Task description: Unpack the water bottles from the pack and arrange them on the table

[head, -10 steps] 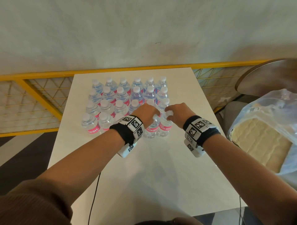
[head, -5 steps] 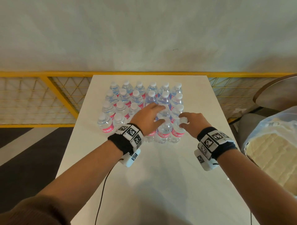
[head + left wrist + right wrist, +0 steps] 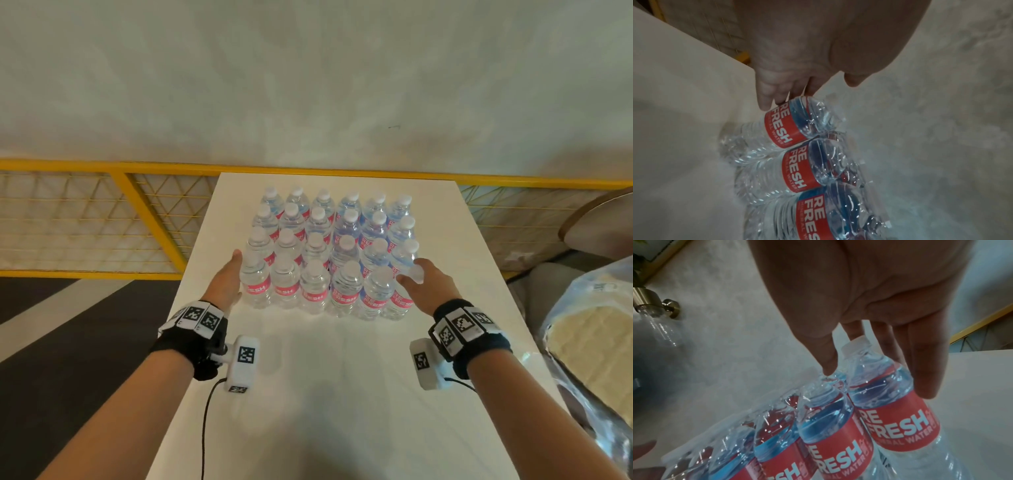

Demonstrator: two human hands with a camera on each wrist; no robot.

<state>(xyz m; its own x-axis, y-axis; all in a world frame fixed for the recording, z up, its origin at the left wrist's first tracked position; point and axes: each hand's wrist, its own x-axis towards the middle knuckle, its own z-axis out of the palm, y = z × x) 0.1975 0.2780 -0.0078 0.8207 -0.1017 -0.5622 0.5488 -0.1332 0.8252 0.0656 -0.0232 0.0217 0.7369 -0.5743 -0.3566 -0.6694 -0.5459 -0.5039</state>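
Several clear water bottles (image 3: 329,260) with white caps and red labels stand upright in a tight block of rows on the white table (image 3: 342,394). No wrap around them is visible. My left hand (image 3: 227,281) lies flat against the outer side of the front-left bottle (image 3: 255,287); in the left wrist view its straight fingertips (image 3: 766,104) touch that bottle (image 3: 785,128). My right hand (image 3: 428,291) is at the block's right side. Its spread, straight fingers (image 3: 925,369) sit around the shoulder of the front-right bottle (image 3: 885,386), thumb on the other side.
A yellow railing with wire mesh (image 3: 137,212) runs behind and left of the table. At the right are a round wooden tabletop (image 3: 603,219) and a clear plastic bag (image 3: 589,342) over something pale. A black cable (image 3: 204,428) hangs from my left wrist camera.
My left hand has left the tops of the front bottles and gone to the block's left side. My right hand has slid from the front-right cap to the block's right side.
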